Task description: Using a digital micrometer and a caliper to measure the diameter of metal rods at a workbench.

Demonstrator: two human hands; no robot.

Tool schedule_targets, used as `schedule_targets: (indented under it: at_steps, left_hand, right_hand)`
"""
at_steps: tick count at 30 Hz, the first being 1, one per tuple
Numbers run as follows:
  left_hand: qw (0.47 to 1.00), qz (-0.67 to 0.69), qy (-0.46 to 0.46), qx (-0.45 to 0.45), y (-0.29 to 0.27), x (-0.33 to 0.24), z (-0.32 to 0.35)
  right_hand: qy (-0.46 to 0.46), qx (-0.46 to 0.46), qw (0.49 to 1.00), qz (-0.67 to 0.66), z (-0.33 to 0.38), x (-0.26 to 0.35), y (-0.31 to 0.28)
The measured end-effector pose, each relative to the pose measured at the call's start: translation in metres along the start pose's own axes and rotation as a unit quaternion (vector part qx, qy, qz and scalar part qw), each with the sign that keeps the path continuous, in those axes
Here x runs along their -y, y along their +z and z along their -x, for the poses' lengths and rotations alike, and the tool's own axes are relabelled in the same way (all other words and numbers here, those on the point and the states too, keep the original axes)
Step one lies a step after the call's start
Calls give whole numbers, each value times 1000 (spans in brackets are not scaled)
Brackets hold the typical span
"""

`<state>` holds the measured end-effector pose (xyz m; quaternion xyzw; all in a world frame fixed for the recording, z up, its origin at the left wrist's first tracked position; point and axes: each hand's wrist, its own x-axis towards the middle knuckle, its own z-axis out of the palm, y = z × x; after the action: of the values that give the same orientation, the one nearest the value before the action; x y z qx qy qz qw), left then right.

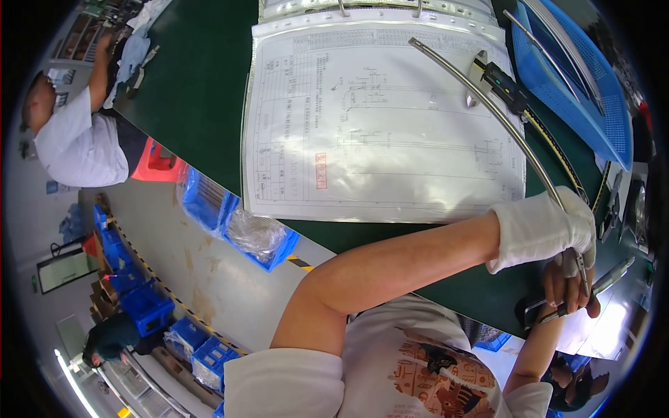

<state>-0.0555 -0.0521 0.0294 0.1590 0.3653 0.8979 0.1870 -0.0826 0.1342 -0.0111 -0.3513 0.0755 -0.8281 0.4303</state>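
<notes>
My left hand [557, 219], in a white glove, is closed around a long, thin, bent metal tube [488, 101]. The tube slants across the drawing sheet, its far end up and to the left. Below the glove its near end comes down beside my right hand [571, 291], which is bare with bent fingers. A silver measuring tool that looks like a micrometer [614, 274] passes through my right hand, its dark curved frame at the lower left. The fingers partly hide where tool and tube meet. A digital caliper [507, 87] lies just beyond the tube.
A binder with a sleeved technical drawing [397, 174] covers much of the green table [202, 83]. At the far right sits a blue basket [613, 132] with metal tubes. Blue bins [261, 240] and a red stool [153, 164] stand by the table edge. Another person [80, 143] works at left.
</notes>
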Motion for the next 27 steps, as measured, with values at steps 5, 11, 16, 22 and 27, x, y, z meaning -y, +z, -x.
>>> schedule_targets:
  at_steps: [5,11,16,22,27]
  left_hand:
    - [999,41,-8,-26,2,-1,1]
    - [996,75,-22,-31,1,2,0]
    - [997,73,-19,-30,0,3,-1]
    - [997,73,-22,-32,-1,3,0]
    - [996,71,-36,-36,-1,0,2]
  right_hand:
    - [-2,16,1000,-20,-1,0,-3]
    - [5,-22,1000,-10,-4,3,5]
    - [-8,-61,998,4,-5,0,9]
    - [-19,-74,997,11,-2,0,9]
    - [4,-28,1000,-9,-14,-4,5]
